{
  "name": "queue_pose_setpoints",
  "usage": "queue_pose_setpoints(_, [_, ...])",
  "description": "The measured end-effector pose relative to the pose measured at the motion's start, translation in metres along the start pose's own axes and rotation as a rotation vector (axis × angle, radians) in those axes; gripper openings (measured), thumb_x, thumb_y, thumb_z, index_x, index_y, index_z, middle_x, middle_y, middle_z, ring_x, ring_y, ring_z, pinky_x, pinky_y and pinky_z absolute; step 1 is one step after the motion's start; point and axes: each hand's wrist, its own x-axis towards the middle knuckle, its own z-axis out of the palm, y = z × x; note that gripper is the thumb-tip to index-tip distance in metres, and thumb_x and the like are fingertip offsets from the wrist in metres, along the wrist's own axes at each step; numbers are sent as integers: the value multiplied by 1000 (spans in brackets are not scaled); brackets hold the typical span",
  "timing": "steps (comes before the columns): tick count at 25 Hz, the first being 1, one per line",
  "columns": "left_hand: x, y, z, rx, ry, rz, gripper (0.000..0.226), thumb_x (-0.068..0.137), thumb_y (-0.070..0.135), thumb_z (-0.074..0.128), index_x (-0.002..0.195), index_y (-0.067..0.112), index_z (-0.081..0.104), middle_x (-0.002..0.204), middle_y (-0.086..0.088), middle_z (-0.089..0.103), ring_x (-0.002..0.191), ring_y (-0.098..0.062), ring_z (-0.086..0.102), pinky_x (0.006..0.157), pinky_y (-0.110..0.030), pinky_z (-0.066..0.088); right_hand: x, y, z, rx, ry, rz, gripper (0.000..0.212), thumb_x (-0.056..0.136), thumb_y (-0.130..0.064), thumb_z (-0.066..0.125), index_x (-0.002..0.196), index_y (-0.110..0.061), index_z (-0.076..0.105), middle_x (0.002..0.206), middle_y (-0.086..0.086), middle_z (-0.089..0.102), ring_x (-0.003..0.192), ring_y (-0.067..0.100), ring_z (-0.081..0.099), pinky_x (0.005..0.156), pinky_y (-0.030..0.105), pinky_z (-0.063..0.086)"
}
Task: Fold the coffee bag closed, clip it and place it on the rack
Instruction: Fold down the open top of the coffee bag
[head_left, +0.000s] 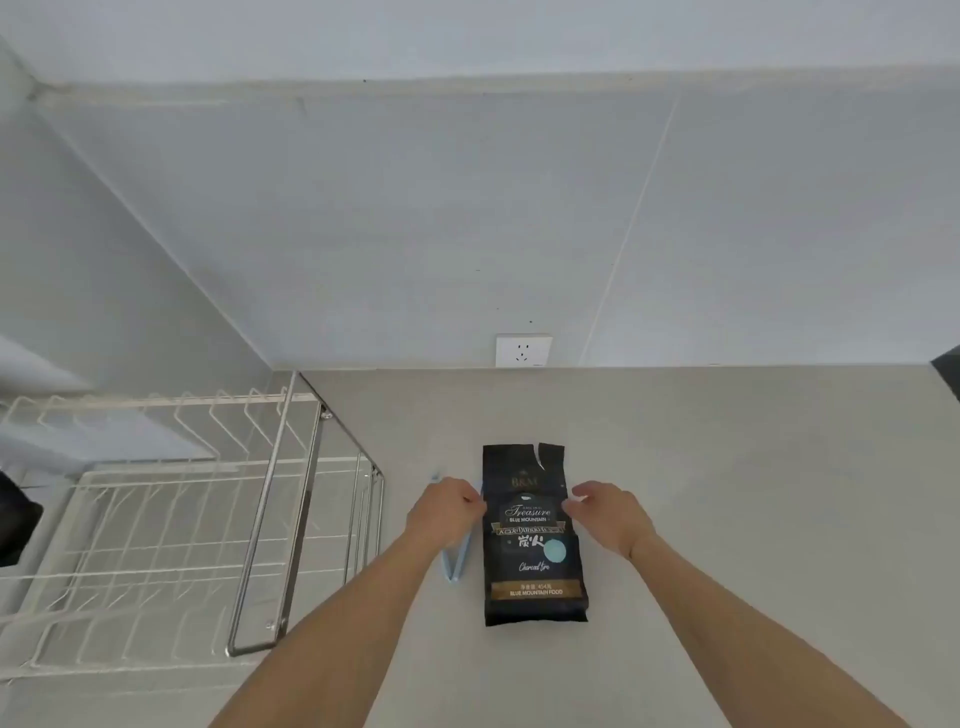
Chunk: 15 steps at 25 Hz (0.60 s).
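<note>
**2 hands set at the edges of the coffee bag**

2 bare hands are placed on the black coffee bag (535, 535), which lies flat on the grey counter (727, 493), its torn top unfolded. Its left edge is pinched by the left hand (448, 512), its right edge by the right hand (610, 512). A pale blue clip (457, 564) lies just left of the bag. The wire rack (171, 530) stands further left.

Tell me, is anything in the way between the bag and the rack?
Only the clip, lying on the counter just left of the bag, under the left hand. Past it, bare counter runs to the rack.
</note>
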Motion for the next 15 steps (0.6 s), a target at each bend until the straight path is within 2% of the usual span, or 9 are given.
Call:
queue_pose_setpoints(2, [7,1,2,-77,24,-27,18,87,31,59,87,20,73,92,-2,71,81,-18,61,79,-33,50,11,-2,3,136,-35,36,33,90,-40,53,110,-16,64,112,7,69,95,21,59,79,30,47])
queue_pose_setpoints(4, [10,2,4,-138,43,-74,13,87,30,61,87,23,72,85,2,65,77,-15,57,76,-31,49,14,-4,8,328,-50,87,23,90,-37,57,96,-16,66,103,7,71,89,20,60,82,36,52])
queue_pose_setpoints(7, [13,3,9,-292,64,-153,22,88,27,63,103,14,72,92,3,64,85,-14,56,78,-27,42,16,-4,17,553,-3,165,27,91,-33,59,100,-10,68,96,9,72,83,21,62,87,42,54])
queue_pose_setpoints(10, [12,6,15,-410,76,-207,19,88,25,65,101,12,70,102,-4,69,93,-19,60,81,-31,45,11,-7,18,669,20,185,29,91,-34,58,102,-8,66,82,5,69,69,16,57,73,35,53])
queue_pose_setpoints(12, [8,9,17,-500,104,-216,15,88,25,66,96,13,69,103,-5,70,94,-20,61,82,-32,47,6,-8,17,726,33,168,28,91,-34,59,102,-9,64,86,7,69,72,18,58,69,33,52])
queue_pose_setpoints(15, [-4,12,15,-571,118,-168,15,88,27,65,94,14,66,100,-4,71,95,-21,63,87,-36,50,-5,-6,13,765,64,119,26,91,-33,59,100,-9,62,98,12,71,92,29,65,80,39,55])
